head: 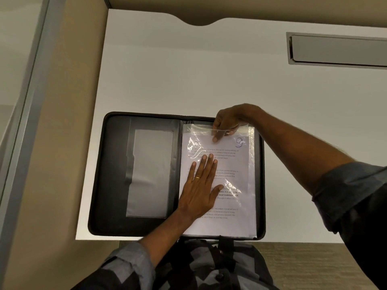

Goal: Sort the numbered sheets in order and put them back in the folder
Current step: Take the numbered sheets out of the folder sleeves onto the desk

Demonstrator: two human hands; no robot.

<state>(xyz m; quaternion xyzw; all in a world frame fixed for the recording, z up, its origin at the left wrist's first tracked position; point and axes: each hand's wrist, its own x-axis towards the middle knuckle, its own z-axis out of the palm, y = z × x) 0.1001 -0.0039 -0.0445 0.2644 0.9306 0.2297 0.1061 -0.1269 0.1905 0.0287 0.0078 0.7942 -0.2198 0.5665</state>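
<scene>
Lying open on the white desk (188,70), the black folder (113,164) is spread beneath both hands. The left hand (199,191) is laid flat, fingers straight, on the clear sleeve (250,164) that covers a printed sheet (230,164) in the folder's right half. The sleeve's top edge is pinched by the right hand (227,120). A handwritten number (239,142) is seen just right of that hand's thumb. An inner pocket (149,172) is seen left of the flat hand.

White desk (188,70); grey cable hatch (339,50) far right; beige partition (62,122) left.
</scene>
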